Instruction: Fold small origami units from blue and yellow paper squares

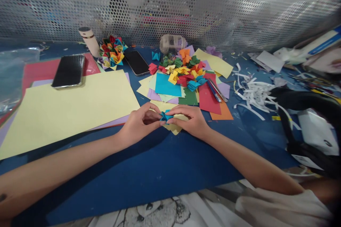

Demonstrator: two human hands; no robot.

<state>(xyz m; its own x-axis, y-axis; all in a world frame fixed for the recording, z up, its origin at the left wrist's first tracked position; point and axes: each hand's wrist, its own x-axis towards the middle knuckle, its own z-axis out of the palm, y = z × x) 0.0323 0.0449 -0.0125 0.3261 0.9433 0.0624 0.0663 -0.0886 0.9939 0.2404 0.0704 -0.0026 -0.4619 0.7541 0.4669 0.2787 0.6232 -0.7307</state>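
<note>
Between my two hands is a small blue folded paper piece, pinched at its left side by my left hand and at its right side by my right hand. Thumbs and fingertips of both hands close on it, just above some pale yellow paper. Right behind my hands lie a flat blue paper square and a heap of folded pieces in red, yellow, green, orange and blue. Two pens rest on a red sheet to the right of the heap.
Large pale yellow sheets with a phone on them cover the left. Behind stand a pinkish cylinder, a multicoloured folded-paper cluster and another phone. White paper strips and a black strap-like object lie on the right.
</note>
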